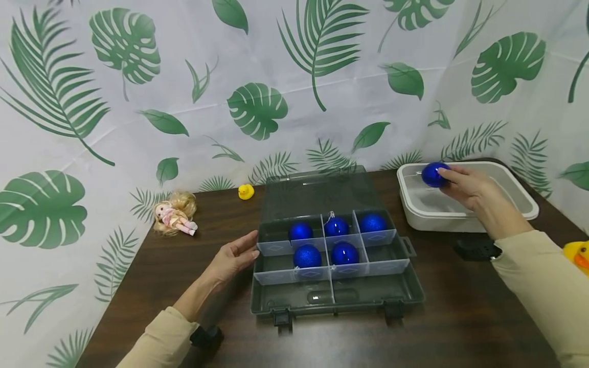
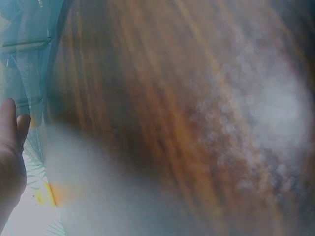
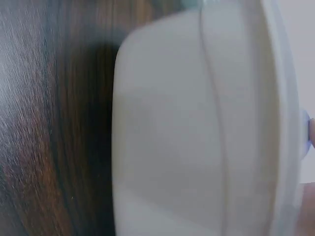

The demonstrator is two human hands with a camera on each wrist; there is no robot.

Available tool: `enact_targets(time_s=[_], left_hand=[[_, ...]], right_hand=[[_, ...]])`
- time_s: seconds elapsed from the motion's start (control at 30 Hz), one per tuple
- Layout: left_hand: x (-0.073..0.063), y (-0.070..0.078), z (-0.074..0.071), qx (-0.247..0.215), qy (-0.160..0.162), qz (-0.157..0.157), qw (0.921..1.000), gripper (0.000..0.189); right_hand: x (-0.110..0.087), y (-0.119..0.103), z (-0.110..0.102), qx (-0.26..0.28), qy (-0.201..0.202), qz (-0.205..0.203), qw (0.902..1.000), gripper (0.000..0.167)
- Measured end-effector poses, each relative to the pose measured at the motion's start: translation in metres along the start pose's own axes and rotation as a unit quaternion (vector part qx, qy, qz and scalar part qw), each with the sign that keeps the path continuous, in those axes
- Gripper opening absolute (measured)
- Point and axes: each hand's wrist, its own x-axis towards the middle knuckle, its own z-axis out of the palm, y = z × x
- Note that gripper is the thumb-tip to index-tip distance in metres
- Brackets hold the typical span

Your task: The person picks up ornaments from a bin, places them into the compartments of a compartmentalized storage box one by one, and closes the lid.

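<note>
My right hand pinches a shiny blue Christmas ball between thumb and fingers, above the white plastic bin. In the right wrist view the bin's wall fills most of the picture, and only a sliver of the ball shows. My left hand lies beside the left edge of a grey see-through divided case, fingers extended with the tips right at its side. Its lid is raised at the back. Several blue balls, such as a glittery one, sit in the back and middle rows.
A small doll lies at the far left of the dark wooden table. One small yellow rubber duck stands by the back edge, and a larger one is at the right. A leaf-print cloth hangs behind.
</note>
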Motion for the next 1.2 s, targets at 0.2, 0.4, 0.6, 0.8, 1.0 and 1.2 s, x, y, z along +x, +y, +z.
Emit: enact_targets(time_s=[0.2, 0.4, 0.6, 0.8, 1.0, 1.2], left_hand=[[0.000, 0.000, -0.001, 0.000, 0.002, -0.004, 1.0000, 0.062], [0.000, 0.000, 0.000, -0.002, 0.005, -0.005, 1.0000, 0.061], [0.001, 0.000, 0.000, -0.009, 0.003, -0.005, 0.9999, 0.061], [0.002, -0.001, -0.002, -0.007, 0.001, -0.005, 1.0000, 0.062], [0.001, 0.000, -0.002, -0.011, 0.000, -0.002, 0.9999, 0.062], [0.001, 0.001, -0.001, -0.013, 0.001, -0.003, 0.9999, 0.062]], right_hand=[[-0.020, -0.002, 0.024, -0.003, -0.058, -0.028, 0.9979, 0.029], [-0.045, 0.007, 0.046, -0.028, -0.107, -0.069, 0.9914, 0.027], [-0.061, 0.025, 0.052, -0.116, -0.168, -0.080, 0.9756, 0.031], [-0.074, 0.037, 0.052, -0.232, -0.190, -0.089, 0.9498, 0.033], [-0.084, 0.044, 0.056, -0.328, -0.202, -0.090, 0.9185, 0.047], [-0.087, 0.053, 0.062, -0.385, -0.203, -0.114, 0.8931, 0.044]])
